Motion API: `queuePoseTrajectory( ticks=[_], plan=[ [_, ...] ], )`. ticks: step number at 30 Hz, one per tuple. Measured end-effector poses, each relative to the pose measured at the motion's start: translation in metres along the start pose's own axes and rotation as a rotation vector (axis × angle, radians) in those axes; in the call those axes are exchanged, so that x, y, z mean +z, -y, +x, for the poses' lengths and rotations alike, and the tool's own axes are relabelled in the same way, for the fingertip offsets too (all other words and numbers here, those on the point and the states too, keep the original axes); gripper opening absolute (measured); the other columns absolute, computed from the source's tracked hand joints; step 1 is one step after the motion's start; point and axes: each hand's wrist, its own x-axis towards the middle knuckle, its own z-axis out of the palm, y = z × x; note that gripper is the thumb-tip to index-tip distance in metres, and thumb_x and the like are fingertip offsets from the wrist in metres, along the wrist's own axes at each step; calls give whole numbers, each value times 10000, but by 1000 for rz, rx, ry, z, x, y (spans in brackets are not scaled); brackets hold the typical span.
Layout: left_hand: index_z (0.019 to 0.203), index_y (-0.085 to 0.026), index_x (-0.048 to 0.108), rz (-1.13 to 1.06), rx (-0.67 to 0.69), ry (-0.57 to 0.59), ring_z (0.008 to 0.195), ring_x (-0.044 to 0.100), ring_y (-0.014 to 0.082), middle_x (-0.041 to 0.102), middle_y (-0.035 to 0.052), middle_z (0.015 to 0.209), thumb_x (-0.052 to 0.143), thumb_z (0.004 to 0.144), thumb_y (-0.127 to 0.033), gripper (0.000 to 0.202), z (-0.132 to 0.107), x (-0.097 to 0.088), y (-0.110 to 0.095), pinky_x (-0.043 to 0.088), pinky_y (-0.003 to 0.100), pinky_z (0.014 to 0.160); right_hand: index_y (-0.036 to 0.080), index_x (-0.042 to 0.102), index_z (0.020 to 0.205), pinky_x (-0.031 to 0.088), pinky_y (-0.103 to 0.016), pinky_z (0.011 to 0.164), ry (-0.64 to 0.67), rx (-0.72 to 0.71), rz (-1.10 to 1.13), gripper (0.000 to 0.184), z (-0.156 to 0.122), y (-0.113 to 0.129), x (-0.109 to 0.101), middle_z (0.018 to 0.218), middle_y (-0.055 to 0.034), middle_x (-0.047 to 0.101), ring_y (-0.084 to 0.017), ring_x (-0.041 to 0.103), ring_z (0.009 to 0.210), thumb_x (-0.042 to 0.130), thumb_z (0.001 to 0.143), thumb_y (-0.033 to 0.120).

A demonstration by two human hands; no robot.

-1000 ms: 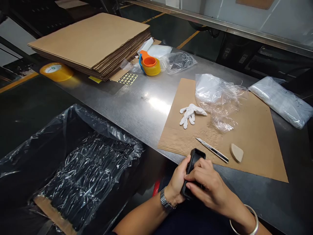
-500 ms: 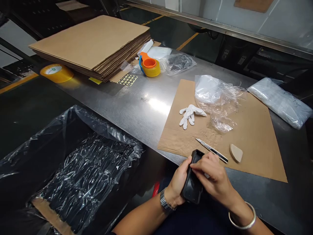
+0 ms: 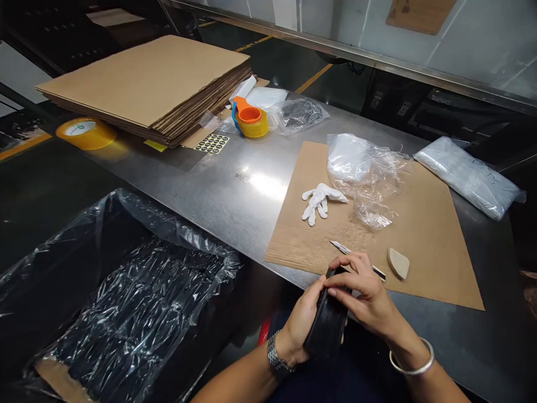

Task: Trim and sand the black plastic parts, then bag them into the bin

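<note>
A black rectangular case-like part, shaped like a shallow box, is held tilted in front of my body at the table's edge. My left hand wraps round its left side, thumb along the upper rim. My right hand has its thumb and fingers pinched on the part's upper edge; whether a small thing sits between them is hidden. Just beyond my right hand, a slim cutter knife lies on the cardboard sheet, partly covered by my fingers. To its right rests a beige wedge-shaped block.
White gloves and a clear plastic bag lie on the cardboard. A packed plastic bundle sits at right. Stacked cardboard, a tape dispenser and a tape roll stand farther back. A plastic-lined bin is at left.
The black part has been turned, so its hollow inside no longer faces me as openly. My right hand's fingers have shifted over its upper end. The view has moved slightly.
</note>
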Motion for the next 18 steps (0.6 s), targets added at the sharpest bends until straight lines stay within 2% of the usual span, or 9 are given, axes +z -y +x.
queuePoseTrajectory(
  ticks=[3, 8, 12, 15, 18],
  plan=[
    [627, -117, 596, 22, 11, 16, 347, 498, 122, 566, 54, 480, 272, 859, -558, 595, 0, -2, 3, 360, 230, 369, 216, 668, 880, 435, -337, 788, -71, 54, 76, 138, 4, -10, -3, 950, -64, 581, -187, 517, 930, 543, 846, 168],
    [609, -112, 586, 38, 4, 11, 339, 493, 112, 550, 45, 474, 283, 860, -551, 590, -1, -2, 3, 355, 213, 358, 184, 653, 858, 440, -281, 686, -82, 213, 246, 170, 4, -15, 3, 788, -40, 634, -153, 572, 753, 492, 885, 229],
    [612, -122, 569, 45, 57, 9, 332, 475, 104, 539, 34, 467, 306, 853, -553, 560, 0, -3, 4, 343, 208, 353, 174, 644, 888, 456, -268, 678, -132, 286, 289, 241, -1, -14, 8, 807, -45, 636, -147, 587, 756, 424, 922, 267],
    [628, -121, 567, 78, 95, -1, 345, 484, 115, 547, 39, 466, 329, 837, -575, 553, 0, -6, 8, 357, 218, 364, 192, 649, 949, 463, -279, 741, -125, 262, 323, 187, -4, -12, 9, 889, -50, 632, -163, 589, 841, 514, 877, 300],
    [647, -127, 562, 125, 143, -2, 348, 486, 125, 551, 36, 458, 370, 808, -609, 543, 0, -8, 13, 353, 228, 361, 203, 689, 841, 454, -276, 710, -186, 294, 386, 153, -3, -10, 12, 789, -34, 618, -159, 576, 766, 595, 822, 322]
  ],
)
